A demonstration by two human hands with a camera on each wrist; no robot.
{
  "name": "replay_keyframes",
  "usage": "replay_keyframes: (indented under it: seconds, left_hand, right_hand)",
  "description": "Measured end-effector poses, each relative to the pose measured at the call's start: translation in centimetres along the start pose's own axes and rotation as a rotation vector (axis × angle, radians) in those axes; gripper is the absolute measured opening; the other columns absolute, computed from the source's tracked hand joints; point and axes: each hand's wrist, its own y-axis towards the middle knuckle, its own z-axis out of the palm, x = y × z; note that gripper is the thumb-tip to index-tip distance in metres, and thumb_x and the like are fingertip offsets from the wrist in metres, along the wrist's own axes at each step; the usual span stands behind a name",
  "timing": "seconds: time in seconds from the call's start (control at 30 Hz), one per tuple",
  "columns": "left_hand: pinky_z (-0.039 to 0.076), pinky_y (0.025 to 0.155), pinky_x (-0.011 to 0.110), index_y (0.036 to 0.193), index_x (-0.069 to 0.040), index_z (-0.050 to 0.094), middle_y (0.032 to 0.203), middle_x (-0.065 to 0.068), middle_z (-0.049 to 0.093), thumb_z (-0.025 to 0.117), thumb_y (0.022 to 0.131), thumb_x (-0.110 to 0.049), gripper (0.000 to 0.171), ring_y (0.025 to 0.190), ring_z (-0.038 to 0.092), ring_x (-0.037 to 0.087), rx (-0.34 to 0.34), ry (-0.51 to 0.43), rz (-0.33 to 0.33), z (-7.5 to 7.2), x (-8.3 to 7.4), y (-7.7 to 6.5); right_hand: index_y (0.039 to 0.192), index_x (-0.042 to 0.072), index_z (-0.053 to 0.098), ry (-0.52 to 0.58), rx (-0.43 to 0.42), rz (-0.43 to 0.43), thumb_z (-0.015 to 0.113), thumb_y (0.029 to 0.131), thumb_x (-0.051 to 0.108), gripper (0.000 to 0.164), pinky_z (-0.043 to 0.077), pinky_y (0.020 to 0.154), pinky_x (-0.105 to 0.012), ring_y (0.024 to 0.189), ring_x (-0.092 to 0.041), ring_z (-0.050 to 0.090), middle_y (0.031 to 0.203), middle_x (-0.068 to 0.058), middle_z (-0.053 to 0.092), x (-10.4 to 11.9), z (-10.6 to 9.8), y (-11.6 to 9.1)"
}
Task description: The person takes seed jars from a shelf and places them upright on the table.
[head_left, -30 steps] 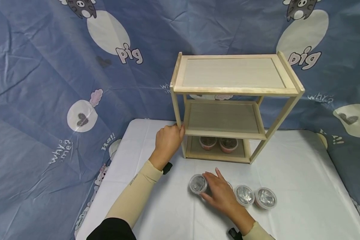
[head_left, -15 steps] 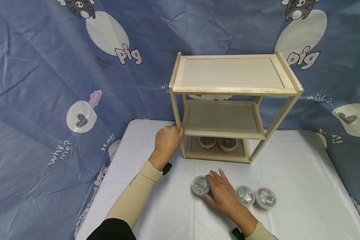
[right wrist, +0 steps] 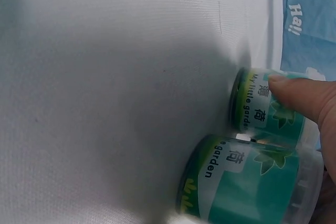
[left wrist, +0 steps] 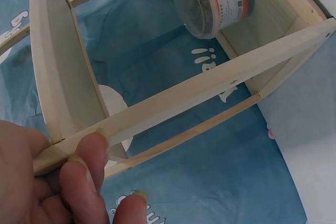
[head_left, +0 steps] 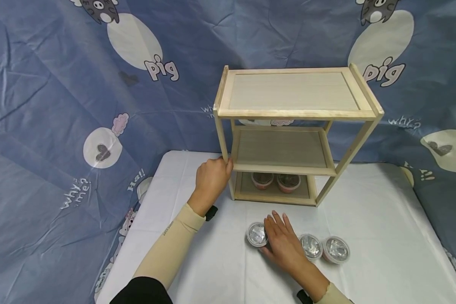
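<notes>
My left hand grips the left front post of a small wooden shelf; its fingers curl around the post in the left wrist view. My right hand is low over the table, thumb and fingers at the side of a clear-lidded plastic tub. In the right wrist view the thumb presses this tub's green "My little garden" label. A second green-labelled tub stands close beside it, hidden under the hand in the head view.
Two more lidded tubs stand to the right of my right hand. On the lowest shelf sit two reddish tubs, one showing an orange label in the left wrist view. White cloth covers the table. Blue printed fabric hangs behind.
My right hand and the tub at its thumb have slid a little to the right, and its fingers have straightened somewhat. The left hand keeps its grip on the post.
</notes>
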Motion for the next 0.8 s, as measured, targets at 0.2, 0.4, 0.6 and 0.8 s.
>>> replay_keyframes:
  seconds: [0.2, 0.4, 0.6, 0.8]
  left_hand:
    - [0.032, 0.032, 0.038, 0.05, -0.016, 0.045, 0.041, 0.0, 0.04, 0.047, 0.1, -0.033, 0.053, 0.034, 0.043, 0.02, -0.015, -0.003, 0.009, 0.0, 0.1, 0.0]
    - [0.032, 0.032, 0.037, 0.049, -0.016, 0.045, 0.041, 0.001, 0.04, 0.046, 0.101, -0.033, 0.054, 0.034, 0.043, 0.02, -0.005, -0.004, 0.007, 0.1, 0.1, 0.0]
    - [0.032, 0.032, 0.038, 0.049, -0.016, 0.044, 0.041, 0.001, 0.04, 0.046, 0.1, -0.033, 0.054, 0.034, 0.042, 0.02, -0.005, 0.0, 0.002, 0.1, 0.2, 0.0]
    - [0.032, 0.032, 0.038, 0.049, -0.016, 0.045, 0.041, 0.001, 0.041, 0.045, 0.101, -0.034, 0.055, 0.034, 0.043, 0.021, -0.009, 0.005, 0.004, 0.2, 0.2, 0.0]
  right_hand:
    - [0.131, -0.007, 0.052, 0.015, -0.037, -0.011, 0.079, 0.072, 0.045, 0.084, 0.018, 0.111, -0.054, 0.135, -0.04, 0.036, 0.134, -0.023, 0.053, -0.1, 0.2, -0.1]
    - [0.133, -0.008, 0.05, 0.05, -0.031, -0.025, 0.08, 0.072, 0.047, 0.088, 0.02, 0.112, -0.052, 0.136, -0.039, 0.036, 0.136, -0.024, 0.05, -0.3, 0.2, -0.1]
    - [0.139, -0.004, 0.045, 0.162, -0.008, -0.069, 0.079, 0.072, 0.052, 0.094, 0.021, 0.112, -0.048, 0.138, -0.035, 0.033, 0.142, -0.019, 0.046, -0.7, -0.4, -0.1]
    - [0.141, -0.002, 0.043, 0.181, 0.006, -0.085, 0.073, 0.074, 0.06, 0.097, 0.022, 0.112, -0.046, 0.139, -0.033, 0.033, 0.145, -0.017, 0.044, -0.9, -0.8, -0.3]
